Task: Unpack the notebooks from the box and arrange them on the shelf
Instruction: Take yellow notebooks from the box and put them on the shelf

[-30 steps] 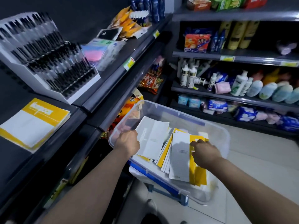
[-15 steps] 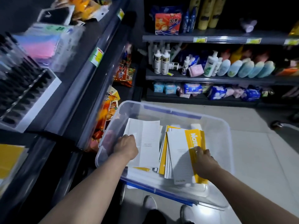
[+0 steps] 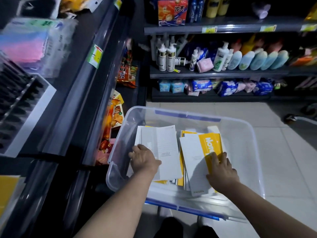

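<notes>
right hand (image 3: 221, 167) is sliding further onto the yellow notebook (image 3: 210, 143), fingers flat, left hand (image 3: 144, 160) is gripping the white stack (image 3: 164, 148) by its edge, both lying lengthways in the box (image 3: 243, 134), shelf (image 3: 68, 103) sitting off left, left hand nearer

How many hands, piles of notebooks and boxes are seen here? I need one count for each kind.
Hands: 2, left hand, right hand
Notebook piles: 2, left pile, right pile
Boxes: 1, clear box
Total: 5
</notes>
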Action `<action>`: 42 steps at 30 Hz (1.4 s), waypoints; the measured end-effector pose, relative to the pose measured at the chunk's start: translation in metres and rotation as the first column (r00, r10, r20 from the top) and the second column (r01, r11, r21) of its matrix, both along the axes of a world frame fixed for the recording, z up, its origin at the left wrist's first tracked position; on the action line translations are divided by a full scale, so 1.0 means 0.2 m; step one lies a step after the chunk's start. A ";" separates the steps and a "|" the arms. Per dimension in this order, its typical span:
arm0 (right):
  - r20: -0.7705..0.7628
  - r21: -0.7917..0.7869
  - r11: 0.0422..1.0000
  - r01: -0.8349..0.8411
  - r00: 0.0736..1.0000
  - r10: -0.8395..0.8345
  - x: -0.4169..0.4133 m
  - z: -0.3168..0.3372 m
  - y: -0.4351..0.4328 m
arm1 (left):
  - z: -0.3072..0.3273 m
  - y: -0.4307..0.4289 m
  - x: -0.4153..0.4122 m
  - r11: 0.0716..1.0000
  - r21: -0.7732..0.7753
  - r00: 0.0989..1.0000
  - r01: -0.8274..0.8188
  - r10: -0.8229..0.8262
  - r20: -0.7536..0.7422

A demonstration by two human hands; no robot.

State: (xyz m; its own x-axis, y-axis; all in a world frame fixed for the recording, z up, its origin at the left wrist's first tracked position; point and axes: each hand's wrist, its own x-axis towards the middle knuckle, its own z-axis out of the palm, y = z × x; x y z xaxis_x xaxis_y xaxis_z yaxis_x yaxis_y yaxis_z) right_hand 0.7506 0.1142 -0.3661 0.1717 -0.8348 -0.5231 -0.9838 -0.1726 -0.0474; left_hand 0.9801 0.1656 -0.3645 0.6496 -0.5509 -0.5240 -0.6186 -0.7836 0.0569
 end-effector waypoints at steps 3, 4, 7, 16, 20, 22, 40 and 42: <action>-0.003 0.012 1.000 0.005 1.000 -0.005 0.01 0.01 -0.01 | -0.01 0.00 0.00 0.995 -0.043 0.992 -0.087 0.082 -0.096; -0.009 0.019 1.000 0.003 1.000 -0.003 0.01 0.02 -0.01 | -0.01 0.00 -0.01 0.992 -0.054 0.986 -0.118 0.110 -0.128; 0.004 0.030 1.000 0.009 1.000 -0.009 0.01 0.02 -0.03 | 0.00 0.00 0.00 0.988 -0.050 0.980 -0.147 0.139 -0.139; 0.172 0.092 0.957 0.276 0.942 -0.288 -0.04 0.03 -0.07 | 0.18 -0.01 0.07 0.974 -0.227 1.000 0.021 -0.025 -0.018; 0.288 0.143 0.922 0.359 0.876 -0.386 -0.03 0.06 -0.07 | 0.31 -0.02 0.10 0.960 -0.257 0.991 0.112 -0.089 0.098; 0.369 0.154 0.923 0.353 0.846 -0.385 -0.01 0.10 -0.06 | 0.36 -0.02 0.10 0.960 -0.251 0.990 0.123 -0.100 0.102; 0.705 -0.302 0.947 -0.109 0.643 0.299 -0.21 0.69 -0.09 | 0.82 0.39 -0.29 0.650 -0.709 0.947 -0.274 0.310 -0.081; 0.720 -0.327 0.933 -0.153 0.599 0.351 -0.21 0.75 -0.06 | 0.89 0.49 -0.37 0.630 -0.726 0.929 -0.275 0.369 -0.032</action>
State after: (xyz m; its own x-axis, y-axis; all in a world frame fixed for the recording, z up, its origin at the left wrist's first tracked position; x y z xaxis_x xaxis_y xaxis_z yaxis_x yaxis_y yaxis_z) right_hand 0.7096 0.1016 -0.2168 0.6419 -0.7630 0.0760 -0.5256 -0.5101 -0.6809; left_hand 0.9058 0.2643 -0.1872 0.8848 -0.4656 0.0193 -0.3730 -0.6826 0.6284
